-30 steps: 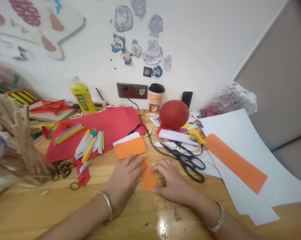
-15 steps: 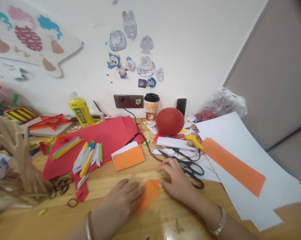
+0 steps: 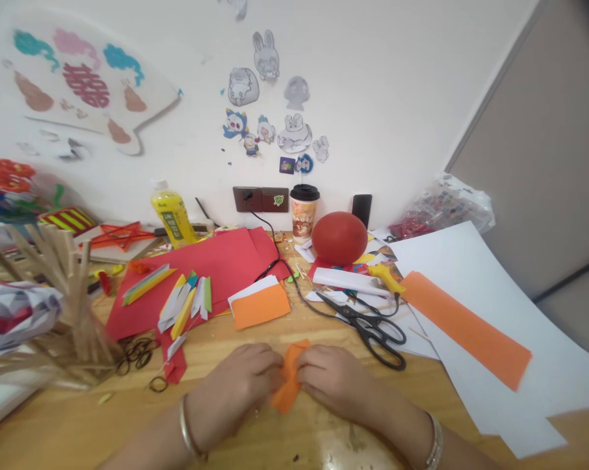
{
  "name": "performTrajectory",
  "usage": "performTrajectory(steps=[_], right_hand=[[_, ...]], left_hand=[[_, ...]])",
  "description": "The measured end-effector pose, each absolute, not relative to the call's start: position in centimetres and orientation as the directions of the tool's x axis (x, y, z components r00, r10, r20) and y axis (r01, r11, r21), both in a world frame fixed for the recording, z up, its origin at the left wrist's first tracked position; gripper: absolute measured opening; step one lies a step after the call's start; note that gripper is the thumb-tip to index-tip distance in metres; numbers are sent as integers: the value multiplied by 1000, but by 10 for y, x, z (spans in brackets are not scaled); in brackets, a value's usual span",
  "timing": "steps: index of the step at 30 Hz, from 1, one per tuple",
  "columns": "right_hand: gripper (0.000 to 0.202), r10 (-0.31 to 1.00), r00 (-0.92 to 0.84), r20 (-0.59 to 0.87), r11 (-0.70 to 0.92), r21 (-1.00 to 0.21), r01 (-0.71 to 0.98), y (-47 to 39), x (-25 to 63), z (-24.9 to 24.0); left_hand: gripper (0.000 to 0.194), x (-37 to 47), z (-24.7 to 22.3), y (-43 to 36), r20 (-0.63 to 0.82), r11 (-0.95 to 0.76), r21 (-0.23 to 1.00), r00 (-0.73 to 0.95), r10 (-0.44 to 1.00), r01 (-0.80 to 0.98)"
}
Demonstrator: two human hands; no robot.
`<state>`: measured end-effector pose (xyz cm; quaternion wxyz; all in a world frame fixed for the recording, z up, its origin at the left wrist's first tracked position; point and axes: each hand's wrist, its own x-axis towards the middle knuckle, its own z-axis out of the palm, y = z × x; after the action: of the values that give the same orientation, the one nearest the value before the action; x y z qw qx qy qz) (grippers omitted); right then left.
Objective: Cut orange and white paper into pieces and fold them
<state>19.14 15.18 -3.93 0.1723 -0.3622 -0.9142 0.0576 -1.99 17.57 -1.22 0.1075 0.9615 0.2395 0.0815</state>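
A small folded piece of orange paper is between my two hands near the table's front, slightly blurred. My left hand grips its left edge with bent fingers. On the right edge, the fingers of my right hand are pressed together on the same paper. Beyond them lies a stack of orange and white paper slips. Black scissors rest, blades pointing left, to the right of the stack. Folded paper strips in white, yellow and green lie on red paper at the left.
A red balloon, a lidded cup and a yellow glue gun stand or lie farther back. Long orange strips rest on white sheets. A yellow bottle and wooden sticks are leftward.
My right hand has come down and left from beside the scissors onto the orange paper. Its fingers have closed there. The paper now stands more upright in view, and the whole view has shifted slightly.
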Motion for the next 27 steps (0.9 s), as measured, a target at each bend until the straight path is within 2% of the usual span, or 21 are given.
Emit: performTrajectory(steps=[3,7,9,12,16,22,27], right_hand=[[20,688,-658,307,726,-284,626,154,194,-40],[14,690,-647,324,721,-380,579,155,198,-35],[12,674,-657,337,736,-377,562,157,199,-35],[13,637,-677,368,771,-301,561,158,200,-36],[15,645,-670,366,759,-213,615,157,200,-34],[12,644,-706,295,759,-364,540,154,199,-32],[19,626,-716,308,774,-359,522,153,195,-34]], left_hand=[[39,-26,-15,180,172,-875,312,884,435,370],[32,-25,-15,181,183,-872,329,881,436,363],[24,-23,-15,181,212,-882,334,885,414,332],[16,-21,-18,181,264,-898,339,888,377,280],[19,-20,-23,182,300,-902,335,877,376,272],[21,-18,-21,181,291,-889,351,869,401,293],[17,-16,-14,181,280,-899,378,898,340,223]])
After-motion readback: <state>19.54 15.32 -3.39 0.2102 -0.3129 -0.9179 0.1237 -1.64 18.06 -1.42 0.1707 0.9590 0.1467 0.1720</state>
